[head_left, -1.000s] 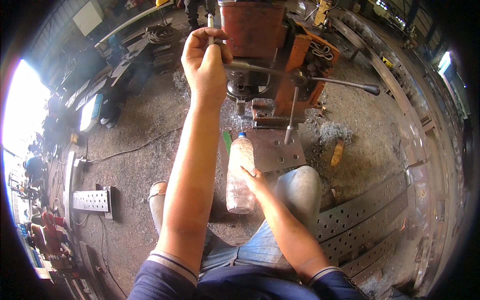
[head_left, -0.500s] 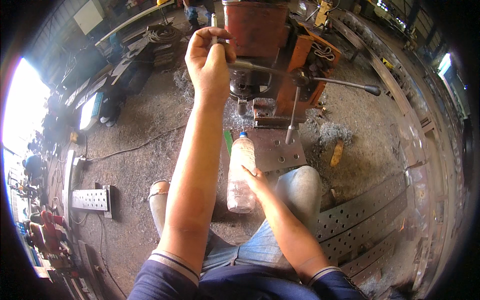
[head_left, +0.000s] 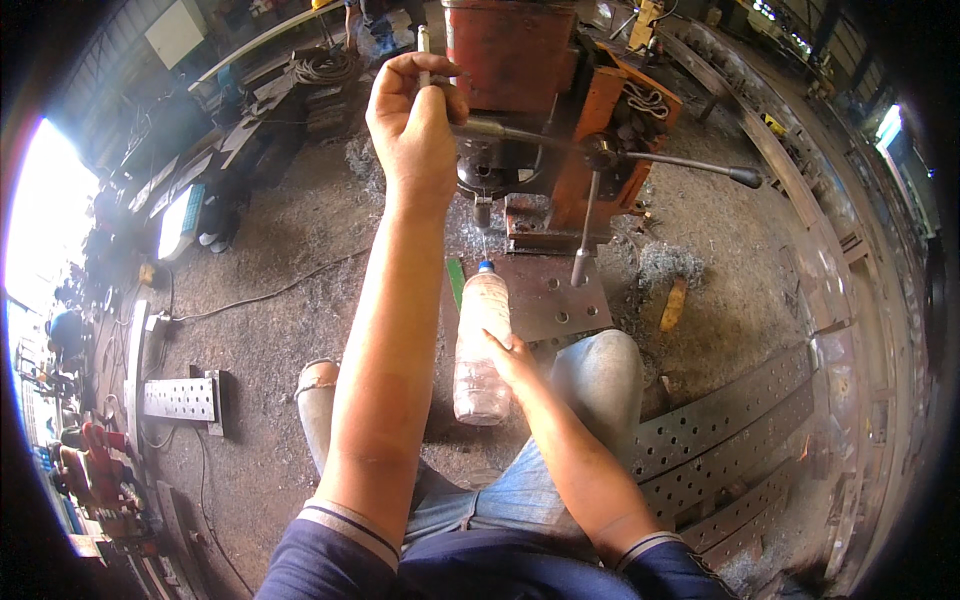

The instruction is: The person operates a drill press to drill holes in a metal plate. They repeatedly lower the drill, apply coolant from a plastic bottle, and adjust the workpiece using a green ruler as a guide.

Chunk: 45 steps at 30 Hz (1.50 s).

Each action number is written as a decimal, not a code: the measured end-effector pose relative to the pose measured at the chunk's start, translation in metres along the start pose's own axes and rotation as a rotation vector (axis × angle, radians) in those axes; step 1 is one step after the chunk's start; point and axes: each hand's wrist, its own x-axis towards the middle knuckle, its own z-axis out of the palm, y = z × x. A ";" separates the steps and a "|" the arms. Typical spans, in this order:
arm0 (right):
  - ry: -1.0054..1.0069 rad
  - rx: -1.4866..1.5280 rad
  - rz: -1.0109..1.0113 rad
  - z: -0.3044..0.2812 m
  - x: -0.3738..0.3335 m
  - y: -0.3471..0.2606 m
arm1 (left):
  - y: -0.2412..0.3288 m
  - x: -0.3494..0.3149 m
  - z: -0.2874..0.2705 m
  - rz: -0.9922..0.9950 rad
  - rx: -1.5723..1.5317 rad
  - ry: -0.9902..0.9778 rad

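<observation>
My left hand (head_left: 418, 125) is raised with its fingers curled round the end of a drill press feed lever (head_left: 530, 137). A slim pale stick (head_left: 424, 45) also stands up between those fingers; its kind is not clear. Lower down, my right hand (head_left: 512, 362) grips a clear plastic bottle (head_left: 482, 345) with a blue cap, tilted with its top away from me. The cap is just below the drill spindle (head_left: 483, 213), and a thin bright line runs between them. Under the spindle lies a steel plate (head_left: 535, 290) with round holes.
The red drill press (head_left: 510, 60) and its orange body (head_left: 585, 120) stand ahead. Two more lever arms stick out from the hub (head_left: 600, 152). Metal shavings (head_left: 670, 262) lie at right, perforated steel strips (head_left: 720, 440) nearer. A cable (head_left: 270, 295) crosses the floor. Another person (head_left: 375, 30) is far ahead.
Both my hands stay almost where they were, with the same grips. The other person far ahead has shifted slightly to the left.
</observation>
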 end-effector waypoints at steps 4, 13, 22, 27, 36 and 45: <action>-0.029 0.057 -0.001 0.003 0.015 0.017 | 0.001 -0.001 0.000 0.004 0.001 -0.010; -0.060 0.138 -0.016 0.003 0.016 0.021 | 0.000 -0.001 -0.001 -0.003 -0.007 0.003; -0.011 0.068 0.008 0.005 0.012 0.012 | -0.001 -0.002 -0.002 -0.006 -0.017 0.020; -0.062 0.110 -0.002 0.004 0.017 0.019 | -0.002 -0.003 -0.002 -0.004 -0.022 0.025; -0.026 0.094 0.007 0.007 0.037 0.046 | -0.004 -0.003 -0.004 0.003 -0.035 0.024; -0.028 0.080 0.028 0.005 0.024 0.028 | -0.004 -0.004 -0.004 -0.018 -0.049 0.052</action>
